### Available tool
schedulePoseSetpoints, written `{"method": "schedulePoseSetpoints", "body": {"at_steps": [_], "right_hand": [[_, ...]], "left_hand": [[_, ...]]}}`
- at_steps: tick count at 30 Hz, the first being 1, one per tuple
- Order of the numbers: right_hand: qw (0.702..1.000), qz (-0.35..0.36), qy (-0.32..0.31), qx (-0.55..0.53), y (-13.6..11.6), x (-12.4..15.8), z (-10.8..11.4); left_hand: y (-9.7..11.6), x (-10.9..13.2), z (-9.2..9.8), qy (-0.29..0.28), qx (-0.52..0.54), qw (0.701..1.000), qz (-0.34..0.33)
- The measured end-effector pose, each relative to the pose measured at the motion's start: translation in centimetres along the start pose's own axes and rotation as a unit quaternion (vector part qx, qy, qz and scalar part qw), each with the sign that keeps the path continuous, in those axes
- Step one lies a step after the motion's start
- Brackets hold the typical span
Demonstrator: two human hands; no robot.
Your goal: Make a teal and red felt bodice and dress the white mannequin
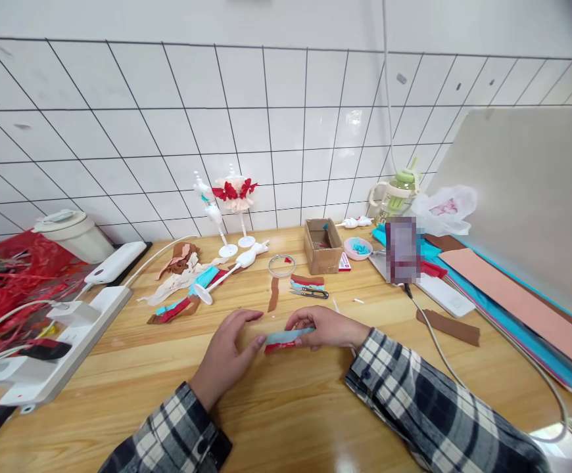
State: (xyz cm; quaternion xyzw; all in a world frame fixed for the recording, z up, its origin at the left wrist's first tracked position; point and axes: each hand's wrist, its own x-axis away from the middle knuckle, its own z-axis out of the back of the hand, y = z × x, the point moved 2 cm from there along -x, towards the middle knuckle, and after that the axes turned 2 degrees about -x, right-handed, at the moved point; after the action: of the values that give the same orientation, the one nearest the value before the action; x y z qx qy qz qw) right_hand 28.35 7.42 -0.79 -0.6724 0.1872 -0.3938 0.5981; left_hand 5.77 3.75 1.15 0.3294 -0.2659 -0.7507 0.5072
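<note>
Blue-and-red strip (282, 339), between my hands at the near part of the desk (286, 414), sits on no mannequin yet. From the left: the slim mannequin (209, 200) carries just a little blue; the frilled mannequin (235, 192) looks nearly finished. My left hand (229, 349) is spread, its thumb by the strip's end (contact unclear). My right hand (329, 326) pinches the other end.

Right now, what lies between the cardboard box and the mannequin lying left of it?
Mainly a silver ring with a red scrap inside it, between mannequin and box; the head view shows this.
</note>
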Motion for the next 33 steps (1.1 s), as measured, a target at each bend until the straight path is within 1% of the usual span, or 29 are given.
{"method": "schedulePoseSetpoints", "body": {"at_steps": [1, 2, 4, 6, 7, 9, 12, 14, 16, 19, 21, 24, 25, 26, 27, 28, 31, 33], "right_hand": [[1.000, -0.003, 0.005, -0.001, 0.1, -0.1, 0.0], [1.000, -0.007, 0.010, -0.007, 0.3, -0.2, 0.0], [0.999, -0.013, 0.016, -0.026, 0.6, -0.4, 0.1], [0.999, -0.006, 0.022, -0.028, 1.0, -0.7, 0.2], [0.999, -0.002, 0.028, -0.017, 1.1, -0.8, 0.2], [0.999, -0.002, 0.045, 0.025, 1.2, -0.9, 0.2], [0.989, -0.010, 0.082, 0.121, 1.0, -0.8, 0.3], [0.976, -0.010, 0.112, 0.186, 0.6, -0.6, 0.6], [0.963, -0.007, 0.137, 0.233, 0.4, -0.3, 0.9], [0.948, 0.007, 0.139, 0.285, 0.2, 0.0, 1.1], [0.929, 0.019, 0.148, 0.337, 0.0, 0.1, 1.0], [0.885, 0.032, 0.191, 0.425, -0.4, 0.5, 0.9], [0.873, 0.035, 0.200, 0.443, -0.5, 0.6, 0.9], [0.868, 0.036, 0.204, 0.451, -0.6, 0.6, 1.1], [0.872, 0.034, 0.198, 0.446, -0.6, 0.7, 1.3], [0.882, 0.030, 0.187, 0.431, -0.5, 0.7, 1.6], [0.920, 0.012, 0.157, 0.359, -0.2, 0.7, 2.8], [0.927, 0.008, 0.156, 0.342, -0.1, 0.7, 3.4]], "left_hand": [[0.5, 0.1, -0.2, -0.001, -0.052, 0.998, -0.038], [1.1, 0.2, -0.5, -0.019, -0.090, 0.993, -0.074], [2.1, 0.7, -1.4, -0.077, -0.138, 0.979, -0.131], [2.9, 1.2, -2.4, -0.123, -0.177, 0.962, -0.167], [3.1, 1.5, -2.9, -0.133, -0.195, 0.956, -0.175], [3.3, 1.7, -3.7, -0.136, -0.222, 0.951, -0.168], [3.1, 1.5, -4.2, -0.149, -0.236, 0.951, -0.133], [3.0, 1.3, -4.2, -0.165, -0.242, 0.948, -0.124], [3.0, 1.2, -4.0, -0.169, -0.255, 0.944, -0.124], [3.2, 1.3, -3.8, -0.161, -0.280, 0.938, -0.126], [3.3, 1.4, -3.9, -0.157, -0.295, 0.934, -0.126], [3.4, 1.5, -4.0, -0.154, -0.305, 0.931, -0.127], [3.4, 1.5, -4.0, -0.151, -0.307, 0.931, -0.127], [3.4, 1.5, -4.0, -0.148, -0.308, 0.931, -0.126], [3.4, 1.5, -4.0, -0.145, -0.309, 0.931, -0.125], [3.4, 1.5, -4.0, -0.143, -0.311, 0.932, -0.123], [3.3, 1.4, -3.9, -0.144, -0.307, 0.933, -0.117], [3.2, 1.5, -3.9, -0.148, -0.296, 0.937, -0.117]]}}
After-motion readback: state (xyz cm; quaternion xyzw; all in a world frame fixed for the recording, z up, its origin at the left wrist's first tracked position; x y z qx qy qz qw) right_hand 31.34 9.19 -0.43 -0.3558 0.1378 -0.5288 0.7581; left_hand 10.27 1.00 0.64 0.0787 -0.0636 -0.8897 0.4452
